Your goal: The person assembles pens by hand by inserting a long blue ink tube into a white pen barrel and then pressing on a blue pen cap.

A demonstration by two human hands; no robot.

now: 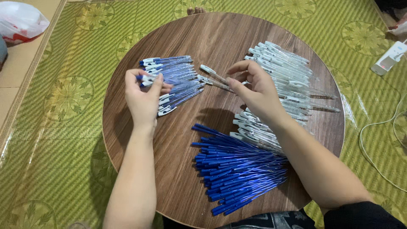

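A clear pen barrel with a white clip [214,76] lies near the middle of a round wooden table [178,178], its long axis running from upper left to lower right. Its lower end meets the thumb and forefinger of the right hand [254,91], which pinch it lightly while the other fingers spread loosely. The left hand [144,97] is to the left of it, thumb and fingers closed on a finished blue pen [149,79] at the edge of a pile of finished pens [176,80]. The right hand is the nearer to the barrel. Behind the right hand lies a heap of empty clear barrels [284,76]; nearer the person, a fan of blue refills [237,169]. A green patterned mat [55,127] lies under the table.
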